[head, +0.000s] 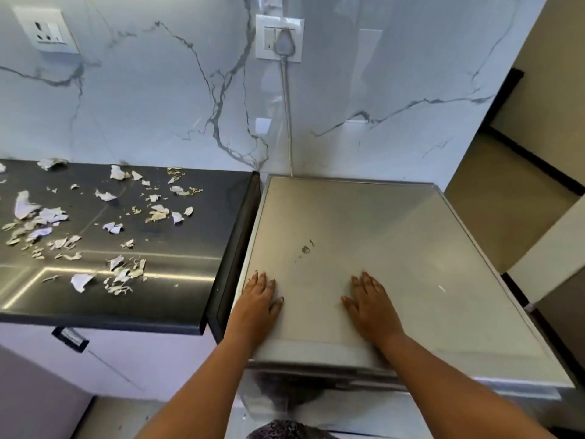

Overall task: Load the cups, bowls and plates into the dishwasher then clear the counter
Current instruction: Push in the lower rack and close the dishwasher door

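- Resting flat in the lower centre of the frame, the 2 hands lie palm down on the metal lid of what I take to be the dishwasher (364, 236). The left hand (258, 304) is near its left edge and the right hand (372, 307) is nearer the middle.
- Fingers of both are straight and slightly spread; they grasp nothing.
- That lid looks stiff, smooth and faintly smudged. The machine under it is surely heavy, so it will not shift under a lean.
- Its front falls away below the wrists at the bottom of the frame. I cannot tell how the door stands, and any handle would be under that front lip.
- No cups, bowls or plates are in view, so the loading seems done or is out of sight.
- What remains in sight of the task is the dark counter (196, 248) at left centre, strewn with torn scraps (120, 274) of paper and what may be peelings.
- These look light, thin and limp. Pinching them 1 by 1 would be slow, and a quick swipe could send them off the edge.
- A better way is probably to sweep them with the side of 1 hand towards the near rim and catch them in the other palm.
- On the marble wall at the top centre, a plug (284, 42) feeds a cable (288, 122) running down behind the machine.
- A second socket (47, 31) sits in the upper left.
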